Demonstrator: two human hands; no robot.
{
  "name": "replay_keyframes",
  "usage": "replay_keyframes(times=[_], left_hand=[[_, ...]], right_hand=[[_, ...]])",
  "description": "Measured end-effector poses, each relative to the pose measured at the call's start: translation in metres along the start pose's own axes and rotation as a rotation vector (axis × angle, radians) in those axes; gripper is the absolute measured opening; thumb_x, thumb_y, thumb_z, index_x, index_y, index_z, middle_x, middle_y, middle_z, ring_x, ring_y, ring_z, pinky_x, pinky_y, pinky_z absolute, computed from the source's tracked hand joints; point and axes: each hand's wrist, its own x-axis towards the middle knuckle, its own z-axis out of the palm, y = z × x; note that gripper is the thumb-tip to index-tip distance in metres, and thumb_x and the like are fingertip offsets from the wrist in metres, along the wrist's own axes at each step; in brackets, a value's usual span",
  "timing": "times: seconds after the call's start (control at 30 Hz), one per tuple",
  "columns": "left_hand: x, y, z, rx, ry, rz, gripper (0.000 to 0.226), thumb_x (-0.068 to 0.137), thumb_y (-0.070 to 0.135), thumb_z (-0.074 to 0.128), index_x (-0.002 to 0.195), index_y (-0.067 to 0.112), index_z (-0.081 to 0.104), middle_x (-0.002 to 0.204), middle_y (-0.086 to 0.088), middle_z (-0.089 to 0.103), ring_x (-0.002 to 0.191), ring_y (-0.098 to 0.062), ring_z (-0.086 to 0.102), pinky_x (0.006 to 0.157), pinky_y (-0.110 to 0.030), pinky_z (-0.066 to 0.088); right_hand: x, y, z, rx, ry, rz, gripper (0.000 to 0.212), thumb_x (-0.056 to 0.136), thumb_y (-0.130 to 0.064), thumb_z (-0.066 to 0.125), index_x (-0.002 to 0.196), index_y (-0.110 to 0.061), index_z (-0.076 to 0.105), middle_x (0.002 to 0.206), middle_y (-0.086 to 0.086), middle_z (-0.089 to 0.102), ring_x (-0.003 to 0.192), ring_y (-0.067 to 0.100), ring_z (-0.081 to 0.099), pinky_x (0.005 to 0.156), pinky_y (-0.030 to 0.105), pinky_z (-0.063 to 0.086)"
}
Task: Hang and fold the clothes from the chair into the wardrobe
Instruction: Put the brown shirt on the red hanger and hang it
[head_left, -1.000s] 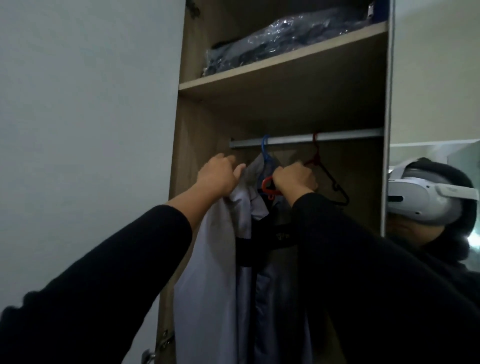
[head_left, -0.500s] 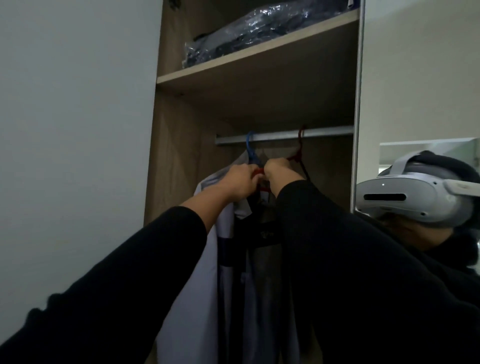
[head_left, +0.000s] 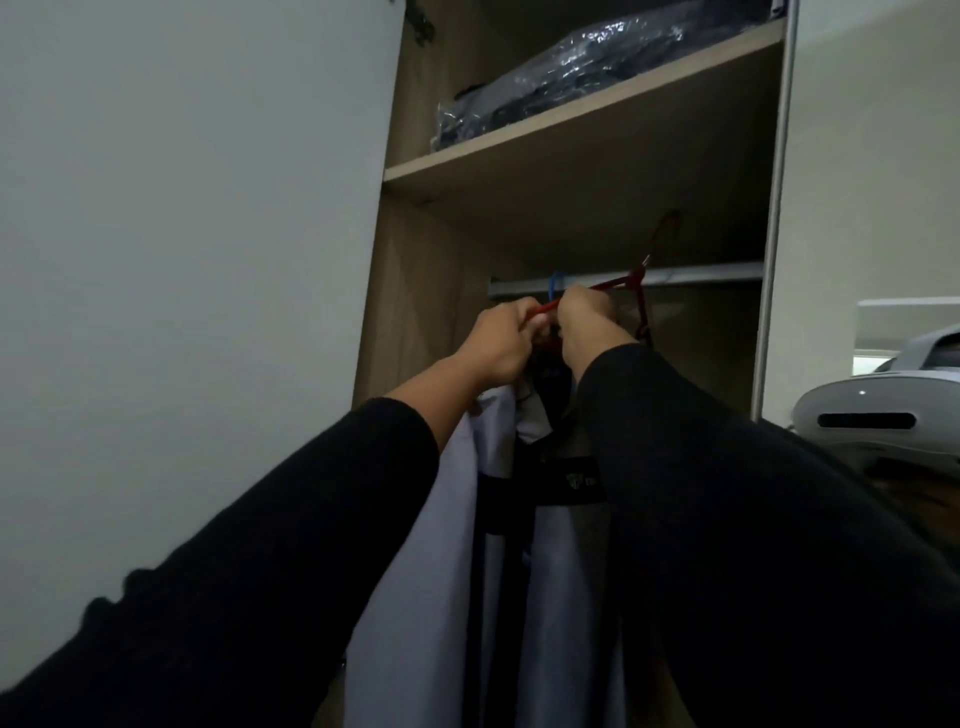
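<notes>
Fingers of both left hand (head_left: 496, 345) and right hand (head_left: 587, 325) apparently pinch red hanger (head_left: 621, 283) under rail (head_left: 701, 274)

Both arms wear long black sleeves: left sleeve (head_left: 291, 545), right sleeve (head_left: 727, 493). Each cuff ends on the forearm, leaving wrist and hand bare: left hand (head_left: 498, 345), right hand (head_left: 589, 332). No markings visible.

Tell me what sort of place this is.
Most likely a bedroom or dressing area, at an open wardrobe: a metal hanging rail with a blue hanger hooked over it, a pale shirt hanging below, and a plastic-wrapped bundle on the shelf above.
</notes>
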Motion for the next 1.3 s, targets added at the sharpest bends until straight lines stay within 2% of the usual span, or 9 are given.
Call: replay_keyframes(times=[0.1, 0.17, 0.27, 0.47, 0.67, 0.77, 0.93, 1.07, 1.3], left_hand=[[-0.027, -0.010, -0.015, -0.017, 0.020, -0.013, 0.023, 0.100, 0.018, 0.039, 0.094, 0.007, 0.059, 0.087, -0.009, 0.062, 0.081, -0.021, 0.058, 0.080, -0.034, 0.046], [-0.054, -0.019, -0.030, -0.021, 0.029, -0.018, 0.024, 0.101, 0.018, 0.039, 0.088, 0.011, 0.057, 0.081, -0.002, 0.059, 0.075, -0.015, 0.054, 0.075, -0.031, 0.044], [-0.099, -0.035, -0.066, -0.035, 0.034, -0.060, 0.025, 0.101, 0.018, 0.039, 0.086, 0.012, 0.058, 0.078, -0.003, 0.060, 0.071, -0.014, 0.055, 0.074, -0.030, 0.047], [-0.196, -0.038, -0.166, -0.013, 0.027, -0.197, 0.028, 0.102, 0.017, 0.036, 0.089, 0.009, 0.061, 0.078, 0.004, 0.060, 0.069, -0.009, 0.054, 0.067, -0.014, 0.047], [-0.289, -0.016, -0.260, 0.005, 0.025, -0.316, 0.027, 0.102, 0.016, 0.037, 0.090, 0.010, 0.061, 0.082, 0.003, 0.063, 0.067, -0.002, 0.058, 0.069, -0.018, 0.048], [-0.329, 0.002, -0.301, -0.026, 0.051, -0.393, 0.026, 0.102, 0.015, 0.037, 0.099, 0.007, 0.062, 0.086, 0.000, 0.063, 0.079, -0.006, 0.064, 0.073, -0.021, 0.051], [-0.390, 0.048, -0.368, -0.017, 0.011, -0.546, 0.025, 0.102, 0.016, 0.037, 0.105, 0.007, 0.061, 0.086, -0.003, 0.063, 0.078, -0.011, 0.061, 0.073, -0.021, 0.052], [-0.438, 0.092, -0.409, -0.001, 0.084, -0.645, 0.025, 0.102, 0.018, 0.036, 0.105, 0.010, 0.060, 0.090, -0.003, 0.063, 0.087, -0.015, 0.062, 0.081, -0.027, 0.053], [-0.519, 0.164, -0.455, 0.239, 0.326, -0.804, 0.020, 0.100, 0.019, 0.045, 0.103, 0.016, 0.064, 0.093, -0.002, 0.061, 0.088, -0.017, 0.064, 0.074, -0.023, 0.056]], right_hand=[[-0.012, 0.012, 0.005, -0.036, -0.034, -0.023, 0.030, 0.097, -0.020, 0.049, 0.119, -0.001, 0.056, 0.096, 0.010, 0.059, 0.072, 0.019, 0.057, 0.049, 0.023, 0.042], [-0.023, 0.016, 0.006, -0.001, -0.050, -0.020, 0.033, 0.095, -0.017, 0.050, 0.124, 0.000, 0.052, 0.110, 0.011, 0.062, 0.095, 0.023, 0.062, 0.068, 0.029, 0.053], [-0.047, 0.024, 0.005, -0.004, -0.175, -0.077, 0.048, 0.089, -0.019, 0.051, 0.133, -0.004, 0.044, 0.128, 0.012, 0.056, 0.111, 0.028, 0.058, 0.082, 0.036, 0.050], [-0.143, 0.038, 0.044, -0.033, -0.167, 0.042, 0.030, 0.088, -0.027, 0.061, 0.111, -0.008, 0.060, 0.097, 0.002, 0.069, 0.087, 0.017, 0.062, 0.085, 0.032, 0.054], [-0.250, 0.047, 0.069, -0.003, -0.488, 0.052, 0.033, 0.096, -0.021, 0.049, 0.124, -0.005, 0.055, 0.074, -0.004, 0.049, 0.059, 0.007, 0.048, 0.053, 0.021, 0.040], [-0.299, 0.047, 0.071, -0.105, -0.443, 0.036, 0.022, 0.092, -0.036, 0.060, 0.098, -0.015, 0.062, 0.081, -0.006, 0.062, 0.070, 0.006, 0.060, 0.060, 0.021, 0.046], [-0.353, 0.045, 0.057, -0.429, -0.321, -0.234, 0.071, 0.074, -0.059, 0.070, 0.126, -0.016, 0.048, 0.123, 0.007, 0.057, 0.109, 0.026, 0.058, 0.087, 0.035, 0.050], [-0.399, 0.042, 0.049, -0.485, -0.594, -0.289, 0.050, 0.079, -0.069, 0.054, 0.083, -0.019, 0.058, 0.090, 0.002, 0.061, 0.097, 0.026, 0.057, 0.099, 0.050, 0.042], [-0.491, 0.032, 0.028, -0.278, -1.006, -0.327, 0.032, 0.094, -0.044, 0.053, 0.093, -0.013, 0.063, 0.078, 0.001, 0.061, 0.076, 0.017, 0.062, 0.084, 0.031, 0.045]])
